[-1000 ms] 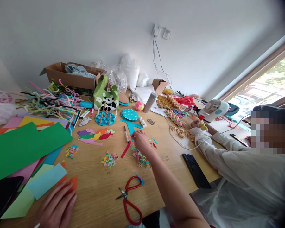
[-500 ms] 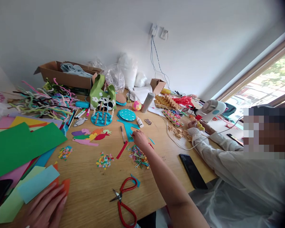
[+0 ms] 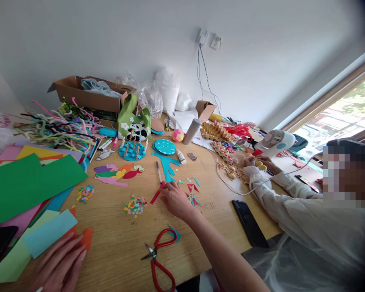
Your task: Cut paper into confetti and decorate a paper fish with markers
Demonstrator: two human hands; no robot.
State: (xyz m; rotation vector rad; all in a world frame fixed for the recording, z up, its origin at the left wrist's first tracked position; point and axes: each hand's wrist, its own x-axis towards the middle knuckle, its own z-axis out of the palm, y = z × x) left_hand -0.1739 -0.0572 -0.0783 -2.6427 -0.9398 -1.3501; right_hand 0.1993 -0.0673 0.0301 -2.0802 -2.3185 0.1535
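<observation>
At the right hand: palm faced down over the tabletop, fingers bent, reaching leftward and away from the wearer. Whether they pinched anything could not be told; tips partly hidden.
Red strip: lay immediately left of those fingertips, its far end at or just under them, contact unclear. Long axis ran aslant: near end pointed left and toward the wearer, far end toward the pen.
Nearer hand to strip: the right, clearly. The left hand lay well apart, farther left and closer to the wearer.
Left fingers: stretched out, unclenched, resting over orange paper; light blue sheet just beside.
Scraps: small coloured cuttings, just right of the right hand.
Paper dots: loose heap left of the right hand, past the strip.
Blue cutout: beyond the right hand.
Scissors: on the wearer's side of the right hand, handles spread, untouched.
Phone: right of the right forearm, apart.
Co-worker's sleeve: farthest right, past the phone.
</observation>
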